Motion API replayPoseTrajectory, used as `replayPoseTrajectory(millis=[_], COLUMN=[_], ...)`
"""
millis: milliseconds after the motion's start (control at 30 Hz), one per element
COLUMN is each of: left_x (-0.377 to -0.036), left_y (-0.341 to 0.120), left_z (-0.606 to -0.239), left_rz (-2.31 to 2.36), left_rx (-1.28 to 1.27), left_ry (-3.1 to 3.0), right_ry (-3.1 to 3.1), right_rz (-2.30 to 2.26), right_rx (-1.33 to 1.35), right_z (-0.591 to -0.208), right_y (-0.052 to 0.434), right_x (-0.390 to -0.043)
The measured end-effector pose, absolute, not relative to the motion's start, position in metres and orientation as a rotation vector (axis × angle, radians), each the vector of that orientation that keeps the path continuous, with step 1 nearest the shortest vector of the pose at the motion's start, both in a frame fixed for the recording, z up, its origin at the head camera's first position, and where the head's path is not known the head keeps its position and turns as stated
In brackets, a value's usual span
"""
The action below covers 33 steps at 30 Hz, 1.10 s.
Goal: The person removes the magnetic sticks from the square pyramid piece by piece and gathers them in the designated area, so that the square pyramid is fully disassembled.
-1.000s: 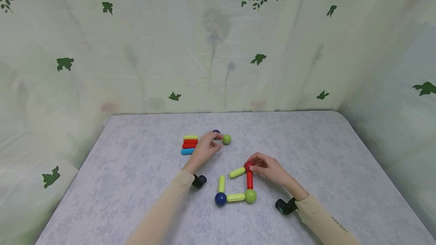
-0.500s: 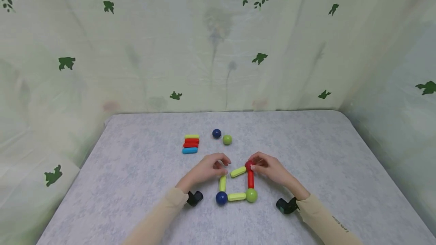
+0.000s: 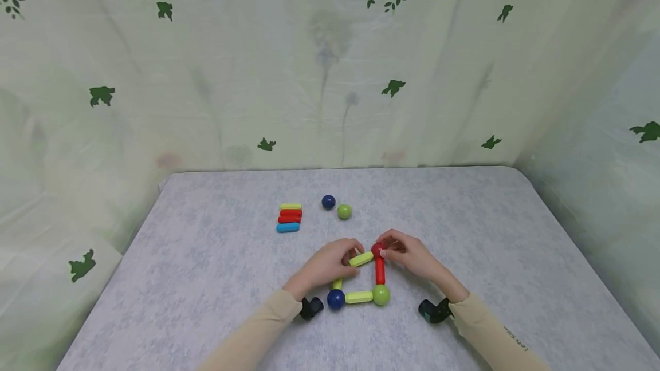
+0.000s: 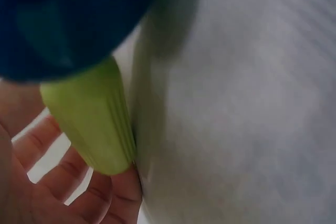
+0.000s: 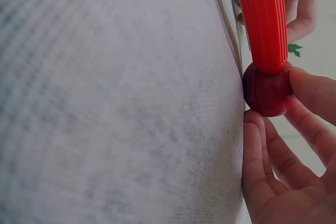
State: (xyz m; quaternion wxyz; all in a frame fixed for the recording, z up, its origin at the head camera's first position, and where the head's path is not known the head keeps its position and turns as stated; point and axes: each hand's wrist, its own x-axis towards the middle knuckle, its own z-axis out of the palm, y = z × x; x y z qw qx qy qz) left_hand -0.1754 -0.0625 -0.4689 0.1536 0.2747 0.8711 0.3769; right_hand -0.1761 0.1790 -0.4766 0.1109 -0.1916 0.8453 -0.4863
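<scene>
- Stack of sticks (image 3: pixel 289 217), yellow over red over blue, unmoved toward the far left part of the table (image 3: pixel 206 279).
- Dark blue ball (image 3: pixel 328 202) and green ball (image 3: pixel 344 211) now uncovered, loose near the table's middle, well apart from both hands.
- Left hand (image 3: pixel 326 267) moved from those loose balls back to the near middle, fingers curled at the free end of the slanted yellow stick (image 3: pixel 361 259); something red glimpsed between the fingertips, too hidden to name.
- Upright yellow stick (image 4: pixel 93 124) beside the palm, joined to the blue corner ball (image 3: pixel 336 299).
- Right hand (image 3: pixel 407 256) unchanged, pinching the red ball (image 5: pixel 266 88) atop the red stick (image 5: pixel 262 22).
- Bottom yellow stick (image 3: pixel 358 297) and green corner ball (image 3: pixel 381 295) in place.
- Judged: square frame near closing, last corner open.
</scene>
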Motion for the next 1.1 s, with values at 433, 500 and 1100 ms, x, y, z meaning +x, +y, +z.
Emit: replayPoseTrajectory(millis=[433,500,1100], left_x=[-0.177,-0.176,-0.176], left_y=[-0.049,-0.048,-0.072], left_z=[-0.469,-0.468,-0.469], left_rz=[1.025,1.035,1.171], left_rx=[0.748,0.742,0.837], left_ry=[2.644,2.661,2.650], right_ry=[2.485,2.491,2.525], right_rz=[-1.434,-1.426,-1.388], right_rx=[-0.543,-0.540,-0.533], right_z=[-0.477,-0.477,-0.479], right_y=[0.179,0.179,0.178], right_x=[-0.176,-0.176,-0.177])
